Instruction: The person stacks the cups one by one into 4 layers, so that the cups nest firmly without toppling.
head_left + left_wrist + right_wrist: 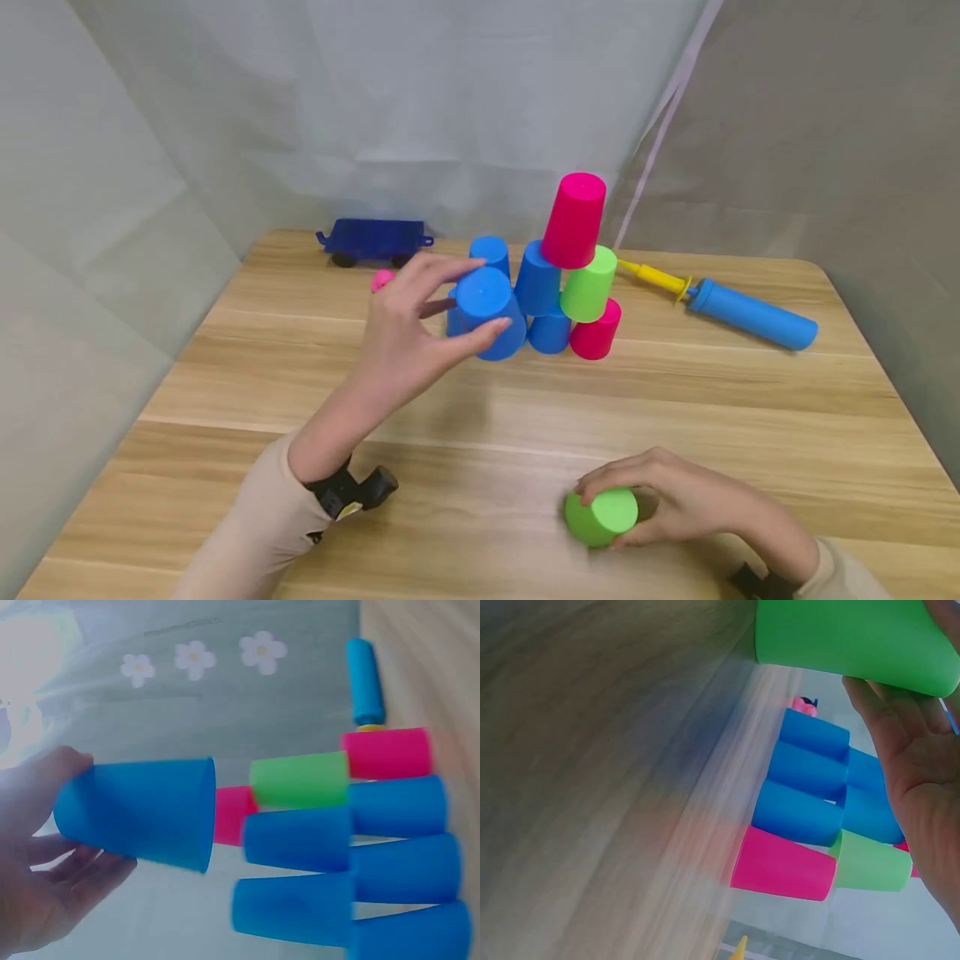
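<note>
A pyramid of upturned cups [558,287] stands at the back middle of the wooden table [750,417]: blue, green and pink ones, with a pink cup [574,220] on top. My left hand [408,333] grips a blue cup [489,311] upside down in the air at the stack's left side; the left wrist view shows this blue cup [139,810] beside the stacked cups [352,847]. My right hand [675,500] holds a green cup [602,516] upside down on the table near the front edge, and the right wrist view has that green cup [855,641] at its top.
A dark blue toy wagon [373,240] stands at the back left, with a small pink thing [382,280] in front of it. A blue and yellow hand pump [731,305] lies at the back right. Grey cloth walls close in three sides.
</note>
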